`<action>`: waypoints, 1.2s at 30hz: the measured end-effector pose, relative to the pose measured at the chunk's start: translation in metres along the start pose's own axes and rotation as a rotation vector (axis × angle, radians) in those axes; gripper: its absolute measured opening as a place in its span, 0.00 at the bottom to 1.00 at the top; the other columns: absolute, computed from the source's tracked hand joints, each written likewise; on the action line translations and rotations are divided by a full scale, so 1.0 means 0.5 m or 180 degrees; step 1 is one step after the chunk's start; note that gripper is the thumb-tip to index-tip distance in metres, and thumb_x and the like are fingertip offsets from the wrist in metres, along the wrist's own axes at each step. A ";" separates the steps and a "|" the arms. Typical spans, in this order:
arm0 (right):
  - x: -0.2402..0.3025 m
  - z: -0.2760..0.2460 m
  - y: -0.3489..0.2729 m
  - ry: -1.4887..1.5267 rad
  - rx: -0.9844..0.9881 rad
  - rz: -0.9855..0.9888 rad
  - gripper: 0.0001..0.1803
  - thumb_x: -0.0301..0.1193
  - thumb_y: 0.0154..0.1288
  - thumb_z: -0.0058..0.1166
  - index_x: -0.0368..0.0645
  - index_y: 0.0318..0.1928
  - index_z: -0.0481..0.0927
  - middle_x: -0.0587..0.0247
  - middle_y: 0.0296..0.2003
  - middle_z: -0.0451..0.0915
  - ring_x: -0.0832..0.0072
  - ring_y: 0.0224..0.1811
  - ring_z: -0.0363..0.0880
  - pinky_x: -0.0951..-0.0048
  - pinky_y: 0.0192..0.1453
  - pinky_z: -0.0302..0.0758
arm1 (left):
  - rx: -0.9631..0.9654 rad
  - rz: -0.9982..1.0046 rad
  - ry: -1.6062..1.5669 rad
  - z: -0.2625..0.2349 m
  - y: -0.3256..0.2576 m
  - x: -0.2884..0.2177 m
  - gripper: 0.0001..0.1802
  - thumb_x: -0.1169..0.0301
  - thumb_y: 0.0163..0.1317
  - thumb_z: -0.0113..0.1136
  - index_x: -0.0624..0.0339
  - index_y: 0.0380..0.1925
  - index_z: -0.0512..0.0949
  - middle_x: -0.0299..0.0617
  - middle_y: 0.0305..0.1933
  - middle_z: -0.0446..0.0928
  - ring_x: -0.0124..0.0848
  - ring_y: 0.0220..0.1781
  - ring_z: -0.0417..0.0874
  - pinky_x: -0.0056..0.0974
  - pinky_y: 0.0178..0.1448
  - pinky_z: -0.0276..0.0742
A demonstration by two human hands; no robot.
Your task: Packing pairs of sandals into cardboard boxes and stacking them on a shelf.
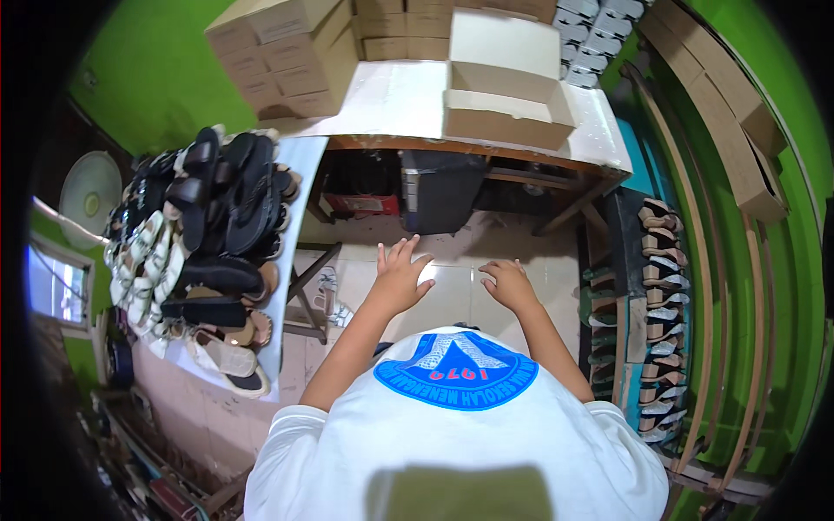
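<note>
Both my hands are held out in front of me above the tiled floor, apart from each other and touching nothing. My left hand (400, 278) has its fingers spread, with nothing in it. My right hand (510, 285) is likewise empty, its fingers apart and pointing inward. Ahead, on a white-topped table (391, 100), stands a cardboard shoebox (506, 122) with its lid raised; the visible part of its inside is bare. To my left, a pile of sandals (213, 252), black, white and tan, covers a light-topped table (300, 217).
Stacked closed boxes (300, 74) stand at the table's back left. Patterned white boxes (586, 43) rise at its back right. On my right, a rack holds a row of sandals (662, 321) beside wooden rails (754, 347). A dark crate-like thing (441, 191) sits under the table.
</note>
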State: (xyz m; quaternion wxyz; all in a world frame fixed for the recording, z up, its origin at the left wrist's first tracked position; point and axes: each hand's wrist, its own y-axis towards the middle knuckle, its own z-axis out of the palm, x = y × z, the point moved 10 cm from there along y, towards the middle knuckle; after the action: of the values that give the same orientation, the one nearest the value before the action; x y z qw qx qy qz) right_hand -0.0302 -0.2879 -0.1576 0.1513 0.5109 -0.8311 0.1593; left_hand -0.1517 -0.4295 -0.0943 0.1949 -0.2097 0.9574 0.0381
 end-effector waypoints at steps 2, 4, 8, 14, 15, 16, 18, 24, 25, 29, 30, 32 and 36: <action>0.071 0.028 0.020 0.0008 0.0033 -0.0090 0.14 0.35 0.56 0.53 0.50 0.44 0.79 0.61 0.45 0.76 0.62 0.53 0.70 0.49 0.64 0.57 | -0.0104 0.0001 -0.0008 -0.039 -0.051 0.043 0.24 0.57 0.53 0.59 0.47 0.50 0.73 0.48 0.65 0.55 0.48 0.68 0.53 0.59 0.69 0.38; 0.166 0.052 0.038 -0.0014 0.0064 -0.0321 0.14 0.35 0.56 0.53 0.50 0.44 0.79 0.61 0.45 0.76 0.62 0.51 0.71 0.50 0.63 0.58 | -0.0162 -0.0115 -0.0022 -0.084 -0.111 0.100 0.24 0.58 0.52 0.59 0.47 0.50 0.73 0.48 0.65 0.56 0.47 0.67 0.54 0.59 0.69 0.39; 0.359 0.119 0.066 0.0052 0.0212 -0.0664 0.14 0.34 0.55 0.53 0.50 0.43 0.78 0.61 0.44 0.77 0.62 0.51 0.72 0.52 0.62 0.60 | -0.0367 -0.0309 0.0020 -0.200 -0.241 0.207 0.24 0.59 0.52 0.59 0.48 0.50 0.73 0.49 0.63 0.58 0.47 0.66 0.56 0.59 0.68 0.41; 0.629 0.159 0.100 0.0216 0.0293 -0.1418 0.14 0.34 0.55 0.53 0.48 0.43 0.78 0.61 0.44 0.76 0.60 0.48 0.72 0.53 0.57 0.64 | -0.1148 -0.0780 0.0296 -0.398 -0.366 0.390 0.25 0.62 0.52 0.60 0.52 0.52 0.71 0.49 0.62 0.62 0.49 0.64 0.59 0.57 0.67 0.46; 0.668 0.149 0.108 0.0180 0.0161 -0.1561 0.15 0.34 0.55 0.54 0.48 0.44 0.78 0.62 0.44 0.76 0.60 0.48 0.72 0.53 0.54 0.66 | -0.1240 -0.0857 0.0478 -0.422 -0.375 0.424 0.25 0.61 0.52 0.60 0.52 0.52 0.71 0.49 0.61 0.63 0.49 0.64 0.60 0.56 0.67 0.47; 0.697 0.143 0.122 0.0175 0.0154 -0.1556 0.15 0.34 0.55 0.54 0.48 0.44 0.78 0.62 0.44 0.76 0.60 0.48 0.72 0.53 0.54 0.66 | -0.1271 -0.0940 0.0584 -0.446 -0.381 0.455 0.26 0.60 0.53 0.59 0.54 0.53 0.71 0.50 0.61 0.63 0.49 0.63 0.60 0.56 0.66 0.48; 0.762 0.121 0.148 0.0173 0.0037 -0.1763 0.16 0.34 0.54 0.55 0.48 0.44 0.78 0.59 0.43 0.76 0.60 0.48 0.72 0.55 0.54 0.67 | -0.1367 -0.0991 0.0864 -0.481 -0.380 0.526 0.28 0.57 0.53 0.58 0.55 0.54 0.70 0.51 0.61 0.63 0.49 0.63 0.61 0.55 0.66 0.49; 0.891 0.059 0.243 0.0078 -0.0327 -0.1982 0.20 0.37 0.53 0.57 0.47 0.48 0.77 0.56 0.46 0.75 0.59 0.50 0.72 0.60 0.55 0.66 | -0.1294 -0.1530 0.1542 -0.541 -0.335 0.700 0.30 0.49 0.56 0.53 0.52 0.56 0.69 0.52 0.65 0.57 0.49 0.65 0.57 0.59 0.65 0.50; 0.903 0.052 0.261 -0.0059 -0.0391 -0.1921 0.22 0.39 0.54 0.57 0.48 0.49 0.76 0.56 0.50 0.72 0.58 0.52 0.70 0.60 0.57 0.65 | -0.1308 -0.1583 0.1658 -0.551 -0.326 0.717 0.29 0.48 0.56 0.51 0.44 0.56 0.69 0.51 0.67 0.53 0.50 0.67 0.54 0.62 0.64 0.48; 0.984 0.034 0.317 -0.0261 -0.0674 -0.2000 0.24 0.44 0.55 0.56 0.53 0.53 0.73 0.50 0.57 0.66 0.53 0.60 0.62 0.56 0.61 0.61 | -0.1456 -0.1586 0.1651 -0.587 -0.295 0.767 0.26 0.45 0.57 0.49 0.36 0.54 0.71 0.51 0.68 0.51 0.53 0.68 0.51 0.63 0.65 0.43; 1.003 0.042 0.330 -0.0269 -0.0679 -0.1989 0.24 0.44 0.55 0.56 0.53 0.53 0.73 0.50 0.57 0.66 0.53 0.60 0.62 0.56 0.61 0.61 | -0.1460 -0.1573 0.1644 -0.592 -0.285 0.775 0.26 0.45 0.57 0.49 0.36 0.54 0.71 0.51 0.68 0.51 0.53 0.68 0.51 0.63 0.65 0.43; 1.047 0.038 0.344 -0.0494 -0.0898 -0.1934 0.26 0.48 0.56 0.54 0.60 0.56 0.71 0.48 0.61 0.60 0.49 0.63 0.56 0.50 0.64 0.56 | -0.1146 -0.1791 0.1775 -0.595 -0.274 0.793 0.26 0.44 0.57 0.48 0.35 0.55 0.71 0.50 0.68 0.50 0.53 0.68 0.50 0.63 0.66 0.42; 1.094 0.064 0.389 -0.0885 -0.0892 -0.1611 0.29 0.55 0.56 0.49 0.65 0.58 0.69 0.48 0.65 0.51 0.50 0.68 0.47 0.41 0.65 0.47 | -0.1069 -0.1891 0.1700 -0.596 -0.270 0.827 0.30 0.42 0.56 0.48 0.39 0.56 0.69 0.50 0.67 0.52 0.52 0.69 0.50 0.63 0.66 0.41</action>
State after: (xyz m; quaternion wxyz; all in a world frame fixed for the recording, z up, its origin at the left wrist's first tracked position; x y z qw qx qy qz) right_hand -0.4440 -0.6567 0.0186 0.1401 0.6924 -0.7042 -0.0708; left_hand -0.5479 -0.7580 0.0203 -0.0939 -0.5075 0.8528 0.0799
